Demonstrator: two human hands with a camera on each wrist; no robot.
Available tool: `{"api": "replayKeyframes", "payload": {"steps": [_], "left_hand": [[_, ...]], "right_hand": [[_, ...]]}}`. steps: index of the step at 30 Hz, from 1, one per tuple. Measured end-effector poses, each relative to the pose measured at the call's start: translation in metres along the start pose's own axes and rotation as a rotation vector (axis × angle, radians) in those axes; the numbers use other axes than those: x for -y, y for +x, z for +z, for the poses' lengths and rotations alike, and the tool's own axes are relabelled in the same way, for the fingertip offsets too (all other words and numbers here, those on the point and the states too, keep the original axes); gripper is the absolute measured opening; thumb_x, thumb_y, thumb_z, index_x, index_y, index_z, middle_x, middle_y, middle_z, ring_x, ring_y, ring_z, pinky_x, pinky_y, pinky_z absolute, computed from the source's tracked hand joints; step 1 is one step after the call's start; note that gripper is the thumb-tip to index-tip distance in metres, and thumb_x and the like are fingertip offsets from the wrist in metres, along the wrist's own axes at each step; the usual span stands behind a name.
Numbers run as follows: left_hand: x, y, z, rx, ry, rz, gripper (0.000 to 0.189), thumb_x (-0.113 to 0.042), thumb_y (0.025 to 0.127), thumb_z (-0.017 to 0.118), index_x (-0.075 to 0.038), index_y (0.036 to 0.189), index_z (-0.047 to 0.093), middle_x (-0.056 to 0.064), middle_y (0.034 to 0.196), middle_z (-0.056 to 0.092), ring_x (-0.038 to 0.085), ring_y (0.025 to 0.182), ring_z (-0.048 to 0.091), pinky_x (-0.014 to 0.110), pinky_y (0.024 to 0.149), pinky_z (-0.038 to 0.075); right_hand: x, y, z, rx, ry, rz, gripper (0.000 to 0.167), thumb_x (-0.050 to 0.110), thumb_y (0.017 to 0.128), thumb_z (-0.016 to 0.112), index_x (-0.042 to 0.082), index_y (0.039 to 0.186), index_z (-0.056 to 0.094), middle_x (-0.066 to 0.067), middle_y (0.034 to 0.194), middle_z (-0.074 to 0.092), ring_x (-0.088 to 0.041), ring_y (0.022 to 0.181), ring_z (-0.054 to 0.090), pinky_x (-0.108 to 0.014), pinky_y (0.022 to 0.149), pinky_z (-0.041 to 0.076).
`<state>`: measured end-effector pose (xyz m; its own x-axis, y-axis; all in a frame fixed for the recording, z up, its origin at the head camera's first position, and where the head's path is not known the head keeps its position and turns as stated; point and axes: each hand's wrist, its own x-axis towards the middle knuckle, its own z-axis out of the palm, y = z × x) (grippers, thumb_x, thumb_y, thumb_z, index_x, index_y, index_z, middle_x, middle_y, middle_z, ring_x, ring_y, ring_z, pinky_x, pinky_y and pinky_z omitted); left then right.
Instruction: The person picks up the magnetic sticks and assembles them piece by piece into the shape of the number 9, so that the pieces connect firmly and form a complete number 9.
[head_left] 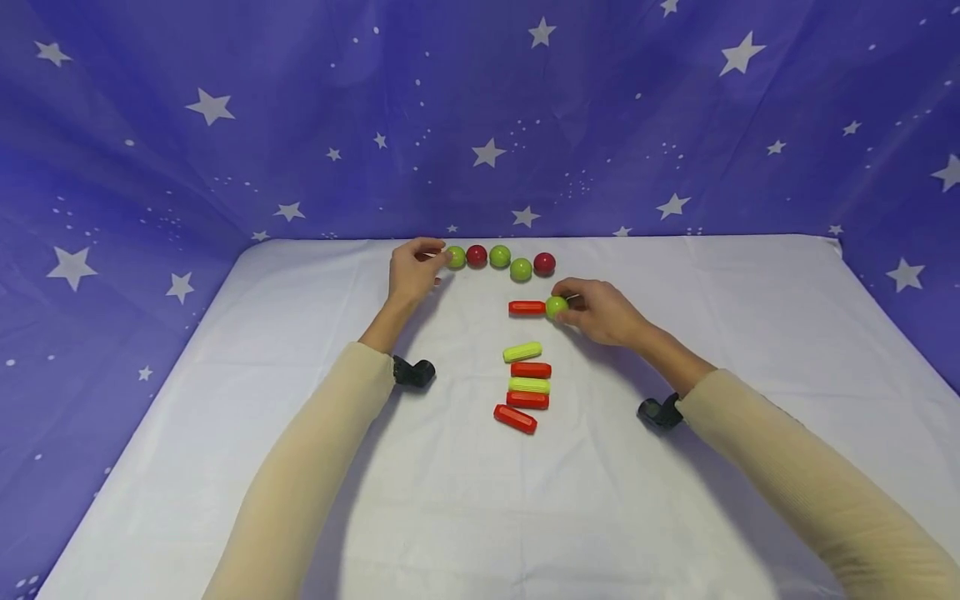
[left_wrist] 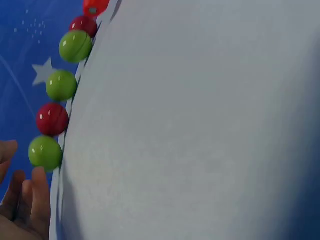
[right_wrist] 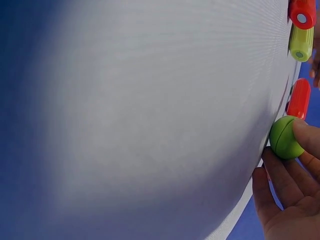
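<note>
My right hand (head_left: 606,315) pinches a green ball (head_left: 556,307) between thumb and fingers. That ball meets the right end of a red stick (head_left: 527,307) lying on the cloth; the right wrist view shows the same green ball (right_wrist: 286,137) under the thumb. At the back, my left hand (head_left: 412,268) has its fingertips right at the leftmost green ball (head_left: 456,257) of a row. In the left wrist view its fingers (left_wrist: 41,197) are spread apart beside that ball.
The row continues with a red ball (head_left: 476,256), two green balls (head_left: 499,256) and another red ball (head_left: 544,264). Nearer lie yellow sticks (head_left: 522,352) and several red sticks (head_left: 515,418). A starry blue curtain (head_left: 420,108) stands behind the white-covered table (head_left: 450,517).
</note>
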<state>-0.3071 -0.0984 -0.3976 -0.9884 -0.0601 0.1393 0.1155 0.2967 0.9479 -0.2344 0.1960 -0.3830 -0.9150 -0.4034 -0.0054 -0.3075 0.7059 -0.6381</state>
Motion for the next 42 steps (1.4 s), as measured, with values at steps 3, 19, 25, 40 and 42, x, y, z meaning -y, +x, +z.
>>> {"api": "replayKeyframes", "payload": {"steps": [3,19,25,40,42], "left_hand": [[0.004,0.005,-0.003,0.021,-0.030,-0.040,0.035,-0.011,0.092,0.071,0.002,0.124,0.065,0.015,0.121,0.061,0.021,0.098,0.060,0.031,0.069,0.060],[0.008,0.011,0.012,0.158,0.162,-0.021,0.048,-0.005,0.088,0.072,-0.005,0.135,0.059,0.013,0.133,0.059,0.024,0.108,0.059,0.024,0.062,0.054],[0.009,0.012,0.010,0.144,0.166,-0.054,0.045,-0.009,0.088,0.074,-0.005,0.131,0.062,0.014,0.122,0.061,0.022,0.100,0.057,0.024,0.059,0.055],[0.005,-0.003,0.004,0.189,0.221,-0.041,0.042,-0.011,0.087,0.074,-0.001,0.126,0.063,0.015,0.119,0.063,0.022,0.094,0.059,0.023,0.057,0.056],[0.005,-0.005,0.003,0.201,0.224,-0.038,0.045,-0.012,0.087,0.075,-0.001,0.128,0.061,0.015,0.118,0.062,0.022,0.095,0.058,0.024,0.057,0.056]], "right_hand": [[0.002,0.001,-0.001,0.005,-0.003,0.002,0.031,0.005,0.093,0.068,-0.001,0.122,0.061,-0.017,0.119,0.064,-0.035,0.112,0.061,-0.047,0.100,0.048],[0.000,-0.004,0.000,-0.007,-0.002,0.007,0.030,0.006,0.092,0.069,0.000,0.121,0.063,-0.016,0.118,0.065,-0.034,0.111,0.062,-0.047,0.099,0.048],[0.001,-0.001,0.000,-0.005,-0.005,0.004,0.030,0.006,0.092,0.069,0.000,0.121,0.062,-0.016,0.119,0.065,-0.034,0.112,0.062,-0.047,0.100,0.048],[0.001,0.000,0.001,-0.007,-0.019,0.004,0.031,0.006,0.092,0.069,0.000,0.122,0.062,-0.016,0.118,0.065,-0.034,0.111,0.062,-0.047,0.099,0.049],[0.001,-0.001,0.001,-0.008,-0.021,0.003,0.032,0.006,0.092,0.069,0.000,0.122,0.062,-0.016,0.118,0.065,-0.034,0.111,0.062,-0.048,0.099,0.048]]}}
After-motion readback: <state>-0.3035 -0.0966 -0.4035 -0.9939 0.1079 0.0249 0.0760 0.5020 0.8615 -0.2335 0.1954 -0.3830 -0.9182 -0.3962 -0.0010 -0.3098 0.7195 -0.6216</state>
